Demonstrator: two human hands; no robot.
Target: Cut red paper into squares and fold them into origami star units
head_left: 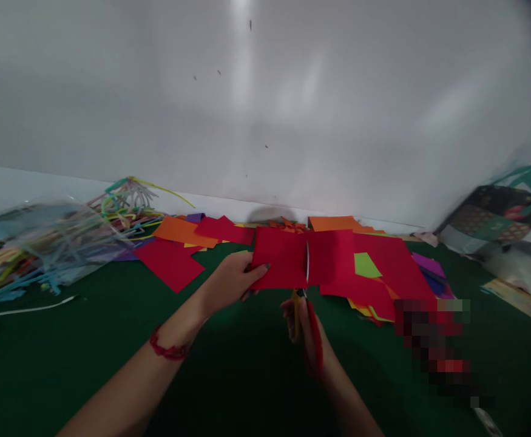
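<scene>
My left hand [240, 276] pinches the left edge of a red paper sheet [281, 258], thumb on top, and holds it above the green table. A red bracelet circles that wrist. In my right hand [311, 334] is a pair of scissors [318, 343] with red and yellow handles, the fingers wrapped through them. The blades point away from me across the sheet, one blade lying over the red paper. Right of the blade the paper [331, 258] continues in a similar red; whether it is cut through there I cannot tell.
Coloured paper pieces [388, 261] lie to the right, with red and orange sheets [186, 232] on the left. Pipe cleaners [131, 200] and a clear plastic bag [65, 230] fill the far left. A patterned bag [493, 218] stands far right. A white wall [265, 109] rises behind.
</scene>
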